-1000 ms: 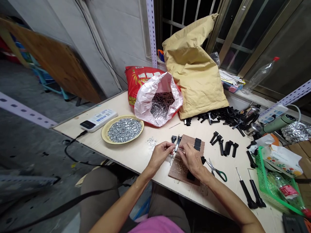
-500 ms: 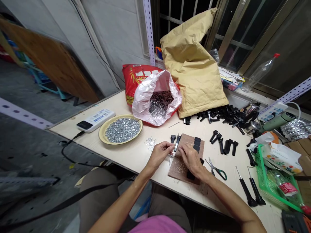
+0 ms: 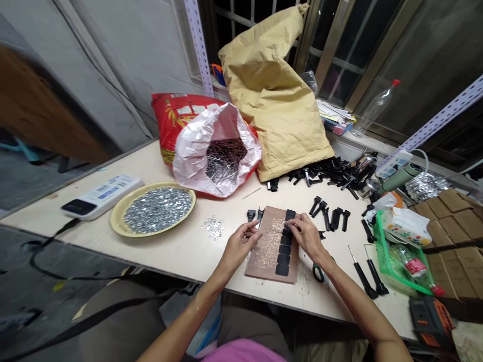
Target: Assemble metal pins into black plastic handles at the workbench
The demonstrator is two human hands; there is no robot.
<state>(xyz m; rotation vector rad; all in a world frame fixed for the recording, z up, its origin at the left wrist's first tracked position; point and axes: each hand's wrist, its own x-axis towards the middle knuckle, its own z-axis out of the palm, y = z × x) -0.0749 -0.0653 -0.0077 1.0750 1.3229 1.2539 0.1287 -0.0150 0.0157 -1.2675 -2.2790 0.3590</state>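
A brown board [image 3: 264, 266] sprinkled with pale crumbs lies on the table before me, with a column of black square pieces [image 3: 283, 259] along its right side. Over the upper part of that column, my right hand [image 3: 308, 239] has its thumb and forefinger pinched together; whatever is between them is too small to name. At the board's left edge is my left hand [image 3: 238, 246], its fingers loosely curled and apart from the thumb, with nothing visible in them. Just beyond its fingertips lie a black-headed piece [image 3: 251, 215] and a slim black piece [image 3: 260, 214].
Left stands a yellow plate [image 3: 116, 221] heaped with small silvery discs, beside a white power bank [image 3: 101, 196]. A red sack [image 3: 166, 120] of nails and a brown paper sack [image 3: 279, 110] stand behind. Scissors [image 3: 318, 273], hook tools [image 3: 363, 274] and a green basket [image 3: 385, 256] lie right.
My hands have parted: the right moved from the slim black piece to the column of black squares, while the left drew back slightly and loosened. The view has swung right.
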